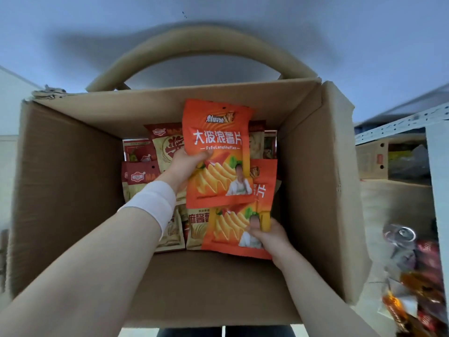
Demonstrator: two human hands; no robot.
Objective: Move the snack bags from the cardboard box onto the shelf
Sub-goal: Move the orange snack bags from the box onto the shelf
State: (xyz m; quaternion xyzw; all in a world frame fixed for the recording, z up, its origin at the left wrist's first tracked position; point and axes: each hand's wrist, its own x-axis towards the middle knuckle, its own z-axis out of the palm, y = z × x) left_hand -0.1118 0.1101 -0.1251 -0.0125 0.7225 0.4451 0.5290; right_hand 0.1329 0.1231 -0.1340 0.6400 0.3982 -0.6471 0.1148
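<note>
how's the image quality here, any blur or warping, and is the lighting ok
Head view: strong wide-angle warping, the cardboard box walls bow outward; dim, bluish light with a soft shadow on the floor beyond it; the upper orange bag in the left hand reads sharply; cans and packets at the right edge are smeared.

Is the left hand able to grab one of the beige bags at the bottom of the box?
Probably not yet. The left hand already grips an orange chip bag, so it is full, though beige bags lie uncovered just below it.
</note>
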